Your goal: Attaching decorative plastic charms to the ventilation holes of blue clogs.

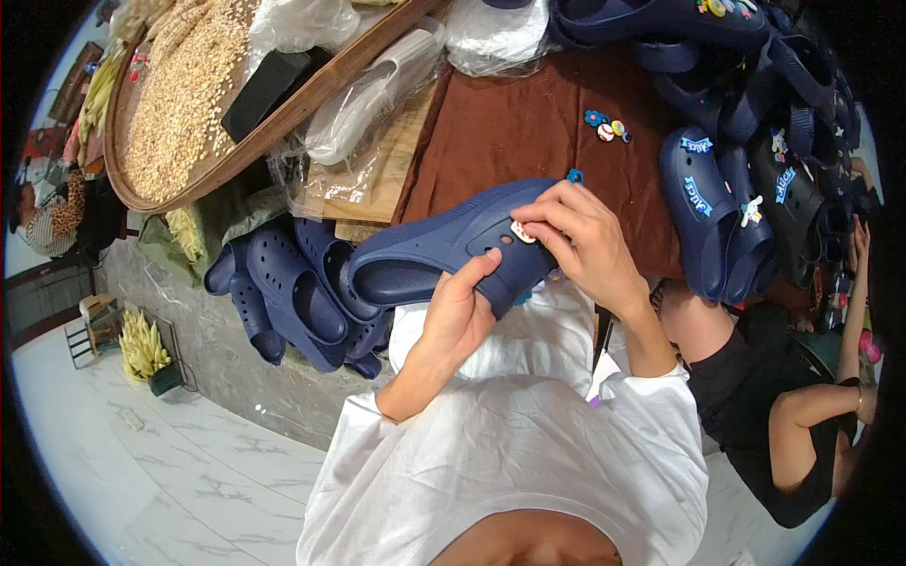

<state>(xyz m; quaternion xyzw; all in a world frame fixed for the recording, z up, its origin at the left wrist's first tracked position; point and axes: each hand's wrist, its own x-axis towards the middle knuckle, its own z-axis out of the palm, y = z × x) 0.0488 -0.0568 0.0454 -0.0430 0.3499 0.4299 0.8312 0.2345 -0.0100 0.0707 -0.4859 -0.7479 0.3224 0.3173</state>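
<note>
I hold a navy blue foam clog (429, 253) in front of my chest, its opening to the left and its holed top toward me. My left hand (457, 313) grips the clog from below, thumb on its upper. My right hand (583, 241) rests on the clog's toe end, fingertips pinching a small white charm (522, 232) against one of the holes. A small blue charm (574, 176) lies just beyond my right fingers on the brown cloth (491, 123).
More navy clogs (297, 288) are piled on the left. Clogs with charms (722, 212) stand at the right, and loose charms (607, 127) lie on the cloth. A round basket tray (151, 193) of grain sits at the back left. Another person in black (783, 434) sits to my right.
</note>
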